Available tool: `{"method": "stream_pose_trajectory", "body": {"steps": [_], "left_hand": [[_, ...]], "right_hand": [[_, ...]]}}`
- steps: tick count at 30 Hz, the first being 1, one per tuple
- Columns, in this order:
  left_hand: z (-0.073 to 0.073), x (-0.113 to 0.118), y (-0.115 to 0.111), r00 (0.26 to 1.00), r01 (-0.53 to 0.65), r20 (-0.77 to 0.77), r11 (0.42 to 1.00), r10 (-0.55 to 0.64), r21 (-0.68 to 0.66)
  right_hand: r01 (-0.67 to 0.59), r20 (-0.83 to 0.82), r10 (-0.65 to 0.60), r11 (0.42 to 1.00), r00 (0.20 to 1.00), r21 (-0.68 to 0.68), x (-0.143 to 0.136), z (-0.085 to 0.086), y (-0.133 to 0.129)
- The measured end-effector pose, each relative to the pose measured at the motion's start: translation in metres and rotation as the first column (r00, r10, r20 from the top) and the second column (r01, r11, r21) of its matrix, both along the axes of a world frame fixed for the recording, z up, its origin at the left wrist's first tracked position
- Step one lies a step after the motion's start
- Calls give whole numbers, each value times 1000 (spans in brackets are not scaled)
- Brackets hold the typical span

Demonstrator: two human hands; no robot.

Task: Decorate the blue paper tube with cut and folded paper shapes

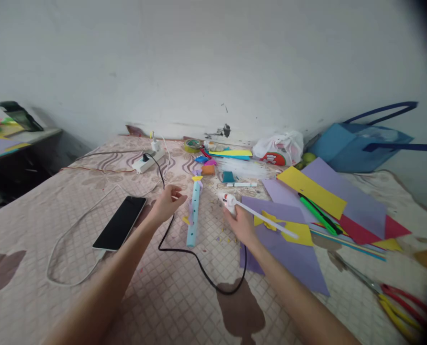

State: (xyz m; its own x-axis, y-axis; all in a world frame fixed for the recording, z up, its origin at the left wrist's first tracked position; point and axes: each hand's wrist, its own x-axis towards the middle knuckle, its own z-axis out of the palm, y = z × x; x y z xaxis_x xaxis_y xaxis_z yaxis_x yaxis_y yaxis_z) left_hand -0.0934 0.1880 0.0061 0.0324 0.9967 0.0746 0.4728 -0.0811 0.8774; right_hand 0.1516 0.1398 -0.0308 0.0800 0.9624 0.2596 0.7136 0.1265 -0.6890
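Observation:
My right hand (242, 225) grips the handle of a white hot glue gun (230, 203), its nozzle pointing to the left and away from me. A long white glue stick (267, 218) sticks out of its back. My left hand (168, 205) hovers with nothing in it, fingers loosely bent and apart, left of a light blue paper flute (194, 215). This flute lies lengthwise on the tablecloth, with dark dots along it and a yellow paper piece (197, 178) at its far end. Purple and yellow bits show along its left side.
A black cord (199, 258) loops across the cloth toward a white power strip (149, 162). At left lies a phone (121, 224) with a white cable. Purple paper sheets (288, 261), a green cutter (317, 214) and scissors (378, 290) lie right. A blue bag (357, 148) stands behind.

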Motion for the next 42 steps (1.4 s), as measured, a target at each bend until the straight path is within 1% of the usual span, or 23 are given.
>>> {"method": "stream_pose_trajectory", "body": {"steps": [4, 9, 14, 18, 22, 27, 30, 35, 39, 42], "left_hand": [[-5, -3, -12, 999, 1, 37, 1000, -1, -22], [-5, -7, -22, 998, -40, 49, 999, 41, -22], [-5, -8, -32, 996, -87, 1, 994, 87, 59], [-4, -6, -40, 994, -87, -53, 991, 93, 100], [-3, -3, -47, 990, -78, -110, 990, 91, 116], [-3, 2, -50, 987, -67, -140, 991, 83, 113], [-5, 6, -49, 988, -55, -138, 993, 70, 106], [-6, 19, -49, 992, -2, -122, 997, 11, 72], [-2, 32, -53, 996, -9, -86, 998, 14, 55], [3, 43, -63, 994, 2, -110, 997, 6, 76]], "right_hand": [[-19, 17, 19, 1000, 1000, -5, 2, -6, -3], [-61, 20, 60, 998, 998, 21, 9, -8, -9], [-77, -4, 77, 996, 997, 37, 15, -9, -14], [-83, -21, 84, 995, 996, 47, 21, -11, -20], [-99, -32, 101, 993, 994, 63, 31, -9, -33], [-88, -60, 94, 991, 994, 100, 48, -2, -61], [-67, -60, 74, 992, 995, 111, 59, 0, -80], [-89, -33, 92, 992, 995, 93, 71, -6, -103], [-26, -39, 29, 997, 999, 78, 73, -7, -108], [40, -38, -37, 996, 999, 80, 76, -5, -107]]}}
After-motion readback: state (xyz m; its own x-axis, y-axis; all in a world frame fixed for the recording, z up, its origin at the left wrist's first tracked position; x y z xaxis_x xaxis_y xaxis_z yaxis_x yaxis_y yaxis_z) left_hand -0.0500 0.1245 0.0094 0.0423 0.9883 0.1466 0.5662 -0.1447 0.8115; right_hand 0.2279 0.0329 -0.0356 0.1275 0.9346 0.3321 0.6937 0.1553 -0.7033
